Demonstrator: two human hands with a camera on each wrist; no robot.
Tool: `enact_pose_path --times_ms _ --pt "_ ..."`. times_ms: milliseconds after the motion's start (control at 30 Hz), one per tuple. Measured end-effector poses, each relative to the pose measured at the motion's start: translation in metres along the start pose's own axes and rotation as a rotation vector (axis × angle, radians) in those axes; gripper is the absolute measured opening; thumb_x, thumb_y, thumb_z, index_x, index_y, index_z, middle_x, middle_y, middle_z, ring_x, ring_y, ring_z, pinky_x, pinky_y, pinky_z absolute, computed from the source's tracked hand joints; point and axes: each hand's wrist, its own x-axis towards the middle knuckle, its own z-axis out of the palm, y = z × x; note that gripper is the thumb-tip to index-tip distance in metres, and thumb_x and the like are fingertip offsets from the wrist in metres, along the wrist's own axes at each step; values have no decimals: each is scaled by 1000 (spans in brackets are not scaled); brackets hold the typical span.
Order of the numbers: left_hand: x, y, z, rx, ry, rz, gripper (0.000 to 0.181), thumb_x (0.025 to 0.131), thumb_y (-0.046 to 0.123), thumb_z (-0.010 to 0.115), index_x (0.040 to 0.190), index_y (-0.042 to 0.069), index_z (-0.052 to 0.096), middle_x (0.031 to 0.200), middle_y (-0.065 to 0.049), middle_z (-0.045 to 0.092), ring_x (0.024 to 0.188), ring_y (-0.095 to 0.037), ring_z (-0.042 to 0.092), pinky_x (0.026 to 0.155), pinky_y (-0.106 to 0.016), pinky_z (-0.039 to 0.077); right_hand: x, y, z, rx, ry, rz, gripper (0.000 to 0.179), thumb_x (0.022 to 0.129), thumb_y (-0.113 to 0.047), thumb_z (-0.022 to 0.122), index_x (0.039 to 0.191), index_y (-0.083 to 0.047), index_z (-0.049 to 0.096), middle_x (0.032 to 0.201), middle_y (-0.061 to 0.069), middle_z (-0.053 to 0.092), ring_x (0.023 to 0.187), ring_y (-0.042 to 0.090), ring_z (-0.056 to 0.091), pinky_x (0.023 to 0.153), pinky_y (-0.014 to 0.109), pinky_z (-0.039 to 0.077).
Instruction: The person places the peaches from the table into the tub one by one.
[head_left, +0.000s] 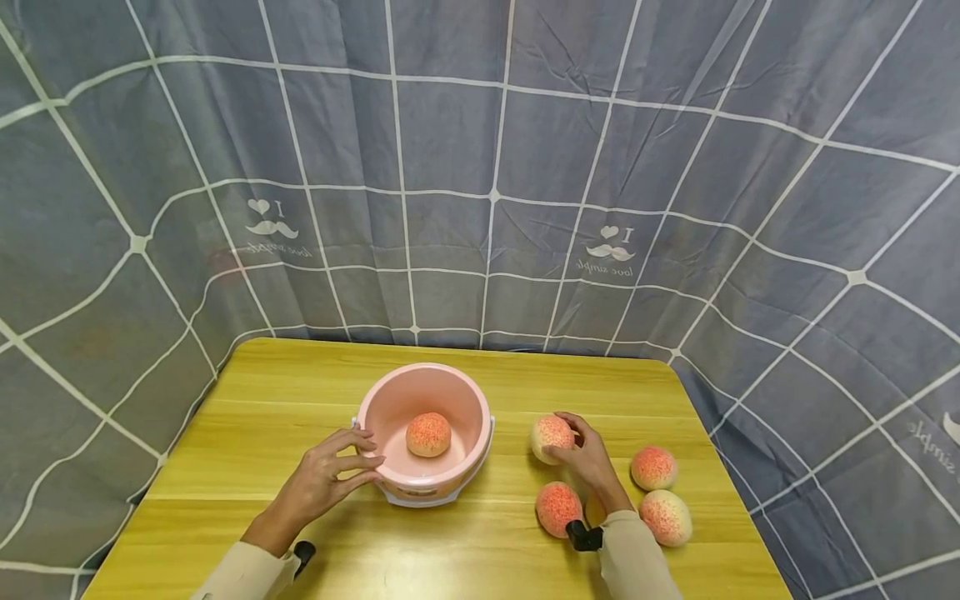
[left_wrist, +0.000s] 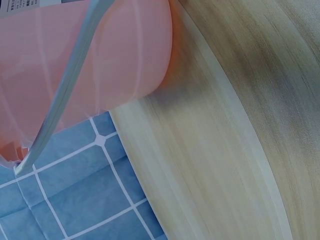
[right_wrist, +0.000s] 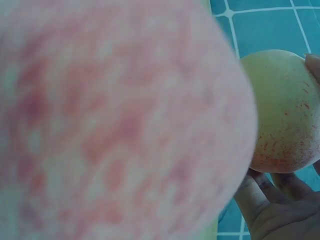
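A pink bucket (head_left: 427,375) with a pale handle (left_wrist: 70,75) stands on the table, and one orange-red peach (head_left: 428,435) lies inside on its bottom. At the bucket's left rim, my left hand (head_left: 324,482) holds on with its fingertips; that hand is out of sight in the left wrist view. My right hand (head_left: 588,457) grips a pale, red-speckled peach (head_left: 551,438) between thumb and fingers, to the right of the bucket. In the right wrist view this peach (right_wrist: 282,112) shows its yellowish side, fingers beneath it.
A red peach (head_left: 558,509) lies near my right wrist. Two more, a red peach (head_left: 654,468) and a paler peach (head_left: 666,517), lie right of my forearm. The wooden table (head_left: 300,375) ends at a grey checked curtain (head_left: 450,233).
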Motion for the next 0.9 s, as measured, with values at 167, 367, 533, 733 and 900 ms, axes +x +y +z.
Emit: enact_pose_path --times_ms 167,367,533,733,900 --pt "-1 -1 1 -1 13 16 28 87 34 65 86 9 79 98 -7 65 96 -33 63 111 -23 39 1 -3 4 26 -14 -18 61 79 -10 79 134 -4 53 129 16 53 109 30 55 85 28 53" --pt "-2 -1 1 -3 12 9 28 86 35 66 86 10 79 98 -6 65 96 -33 63 110 -24 41 0 -8 8 10 -27 -4 61 79 -9 79 134 -8 54 129 13 53 110 29 55 87 30 53" --pt "-1 2 -1 -19 -7 -20 33 89 38 62 87 10 79 98 -5 65 97 -33 63 110 -24 40 0 -14 10 3 -22 -15 61 78 -12 80 134 -8 55 129 13 54 111 30 55 89 32 52" --pt "0 2 -1 -13 -2 -14 32 89 37 62 86 10 79 98 -5 65 97 -31 63 110 -23 40 1 -20 12 15 -27 -60 61 79 -11 80 134 -5 54 127 17 54 109 30 56 83 27 55" --pt "0 1 1 -10 9 6 26 86 33 67 87 9 79 97 -8 65 97 -32 62 111 -24 40 3 -27 11 32 -39 -78 60 80 -9 79 134 -6 54 128 16 54 109 29 56 80 23 54"
